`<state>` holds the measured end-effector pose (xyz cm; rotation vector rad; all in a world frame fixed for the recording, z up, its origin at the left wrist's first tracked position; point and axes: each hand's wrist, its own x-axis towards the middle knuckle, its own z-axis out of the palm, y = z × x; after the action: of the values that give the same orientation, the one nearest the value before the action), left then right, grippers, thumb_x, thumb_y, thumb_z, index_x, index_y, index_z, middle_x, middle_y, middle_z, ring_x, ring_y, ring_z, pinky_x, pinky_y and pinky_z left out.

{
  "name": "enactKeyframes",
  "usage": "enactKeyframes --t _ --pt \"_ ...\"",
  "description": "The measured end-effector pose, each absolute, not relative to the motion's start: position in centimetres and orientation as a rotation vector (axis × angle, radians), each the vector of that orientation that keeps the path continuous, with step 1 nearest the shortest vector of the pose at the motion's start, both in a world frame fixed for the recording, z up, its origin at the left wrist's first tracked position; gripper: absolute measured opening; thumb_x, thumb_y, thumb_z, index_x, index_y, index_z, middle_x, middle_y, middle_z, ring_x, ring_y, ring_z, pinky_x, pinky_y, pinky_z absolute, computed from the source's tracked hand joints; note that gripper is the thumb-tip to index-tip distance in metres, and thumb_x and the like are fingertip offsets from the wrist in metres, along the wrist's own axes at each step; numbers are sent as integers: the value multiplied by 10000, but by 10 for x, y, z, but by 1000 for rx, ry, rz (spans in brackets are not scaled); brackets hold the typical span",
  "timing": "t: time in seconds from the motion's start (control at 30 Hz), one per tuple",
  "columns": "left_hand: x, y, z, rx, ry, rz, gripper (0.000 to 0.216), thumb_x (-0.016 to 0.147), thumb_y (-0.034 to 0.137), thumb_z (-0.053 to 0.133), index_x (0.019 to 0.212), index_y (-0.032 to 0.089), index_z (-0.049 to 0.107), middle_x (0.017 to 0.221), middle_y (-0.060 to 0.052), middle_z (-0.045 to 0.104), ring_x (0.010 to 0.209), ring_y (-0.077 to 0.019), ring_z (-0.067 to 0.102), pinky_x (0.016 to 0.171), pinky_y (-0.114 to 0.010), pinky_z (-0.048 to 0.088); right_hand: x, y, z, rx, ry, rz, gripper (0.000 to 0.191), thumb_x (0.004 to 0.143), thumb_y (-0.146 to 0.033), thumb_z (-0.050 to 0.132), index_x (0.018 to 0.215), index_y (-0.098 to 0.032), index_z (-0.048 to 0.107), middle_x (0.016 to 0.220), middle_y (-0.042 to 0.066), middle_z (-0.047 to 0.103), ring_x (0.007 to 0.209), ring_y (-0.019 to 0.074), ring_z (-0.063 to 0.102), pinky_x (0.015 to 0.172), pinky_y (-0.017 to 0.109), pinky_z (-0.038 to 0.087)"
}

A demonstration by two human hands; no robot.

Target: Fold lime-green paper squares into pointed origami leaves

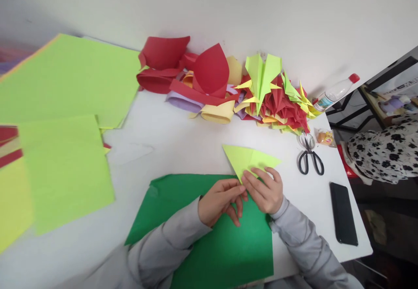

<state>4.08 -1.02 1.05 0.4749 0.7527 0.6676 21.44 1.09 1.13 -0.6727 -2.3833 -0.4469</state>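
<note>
A folded lime paper (250, 159), a pointed triangular shape, lies on the white table (183, 145) just beyond the far edge of a dark green sheet (225, 241). Both hands work at its near corner: the left hand (220, 202) pinches that corner with thumb and forefinger, its other fingers curled over the green sheet, and the right hand (265, 189) presses flat on the paper's near edge with fingers together, touching the left hand's fingertips. Both arms wear grey sleeves. Beyond the folded paper, against the wall, sits a heap of finished folded pieces (277, 99) in red, yellow and lime, and left of that heap a pile of curled offcuts (189, 78), mostly red with some yellow and lilac. Right of the folded paper lie black scissors (309, 156), closed, with a small wrapped snack (325, 137) just beyond them and a plastic bottle (336, 91) with a red cap lying on its side at the table's far corner; its contents cannot be made out. A black phone (343, 213) lies face down nearer than the scissors. Far left of the folded paper are large lime sheets (65, 123), stacked over red and yellow ones.
</note>
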Motion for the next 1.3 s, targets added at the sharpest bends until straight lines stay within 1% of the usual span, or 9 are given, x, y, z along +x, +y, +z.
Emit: enactKeyframes --t 0.1,0.27,0.43,0.57,0.67,0.77,0.9,1.1,1.3 --pt "41 -10 12 476 738 694 344 622 421 758 659 123 591 521 7 582 379 -129 551 307 -268 520 211 8 11 -657 -2376 -417 277 949 -149 406 1021 -124 673 1031 64 727 1031 193 627 925 383 422" --pt "41 -10 13 458 738 693 288 620 361 738 625 118 583 552 -3 591 384 -130 553 312 -274 521 211 9 11 -660 -2365 -389 254 940 -138 427 1039 -106 658 1026 71 728 1044 196 624 925 386 423" --pt "40 -12 11 447 691 653 287 623 356 732 594 120 571 537 1 583 372 -142 562 313 -287 522 218 14 8 -706 -2349 -434 247 930 -107 434 1040 -116 655 1028 75 728 1048 193 628 926 382 424" --pt "40 -13 10 431 675 648 345 607 403 763 591 120 567 539 0 592 367 -143 565 312 -293 526 223 16 5 -780 -2298 -475 215 898 -97 509 1054 -144 650 1030 66 729 1057 191 624 941 384 418" --pt "40 -12 9 451 722 689 402 611 474 770 638 124 574 522 8 580 371 -137 558 315 -286 526 221 12 6 -719 -2351 -453 218 921 -125 474 1037 -140 659 1042 64 725 1064 192 622 932 383 423" --pt "41 -11 7 509 765 730 431 629 516 761 678 130 579 476 18 558 368 -128 543 326 -263 519 215 8 8 -656 -2358 -414 219 926 -137 458 966 -128 673 1040 59 726 1051 197 627 919 385 429" --pt "41 -11 6 537 768 750 446 632 535 757 644 125 583 441 8 552 362 -128 530 334 -259 512 211 9 11 -655 -2363 -439 233 927 -145 451 959 -139 682 1051 42 723 1035 200 632 911 380 426" --pt "39 -12 7 514 781 768 428 603 505 782 645 122 595 448 9 559 358 -126 525 331 -267 516 215 12 9 -687 -2381 -469 240 911 -148 469 1040 -125 671 1073 72 713 1095 225 605 913 397 423" --pt "40 -9 8 513 816 758 378 579 427 799 693 119 612 470 19 562 378 -121 530 326 -256 515 216 6 10 -603 -2351 -380 190 908 -125 500 972 -120 679 960 79 737 1021 177 635 928 371 427"
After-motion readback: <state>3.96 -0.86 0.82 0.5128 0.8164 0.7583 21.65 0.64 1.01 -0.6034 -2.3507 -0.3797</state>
